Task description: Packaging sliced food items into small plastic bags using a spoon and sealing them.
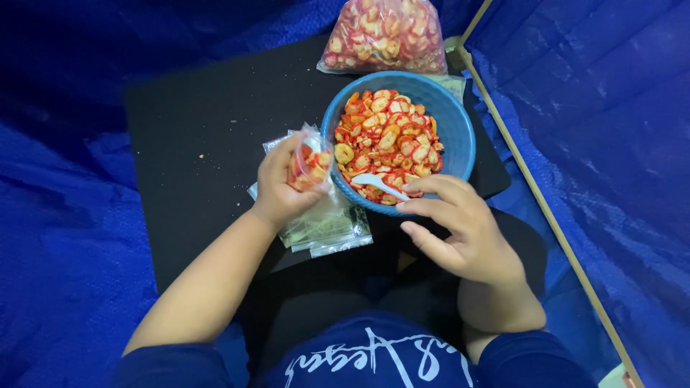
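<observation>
Hands: left hand point(282, 188) curled around small clear pouch point(310, 165), mouth held open toward bowl; right hand point(460, 228) pinching handle of white plastic spoon point(382, 185) between thumb and forefinger, remaining fingers loosely spread below. Black work surface point(194, 144), ringed by blue tarpaulin point(65, 237) on all sides, with pale wooden batten point(532, 187) running along the right edge. Large clear sack point(384, 32) of red-coated chip slices, at far edge of surface, just beyond bowl, bulging and apparently well stocked. Blue round bowl point(460, 122), right of centre, heaped nearly to rim with the same red and yellow chip slices point(388, 133); stock hardly depleted, judged from level. Stack of flat, unfilled clear zip bags point(327, 230), under and just beside left hand, several sheets deep; most of the bagging judged still outstanding, no filled and sealed pouches visible anywhere on surface. Small clear pouch: partly loaded, a few slices visible inside, roughly the lower portion filled, unsealed; long axis tilted, running from palm up and right, opening facing bowl rim. White plastic spoon: lying across near rim of bowl, long axis near horizontal, slightly down to right; bowl end pointing left into the chips, handle end toward right hand. Load on spoon, if any, not discernible.
</observation>
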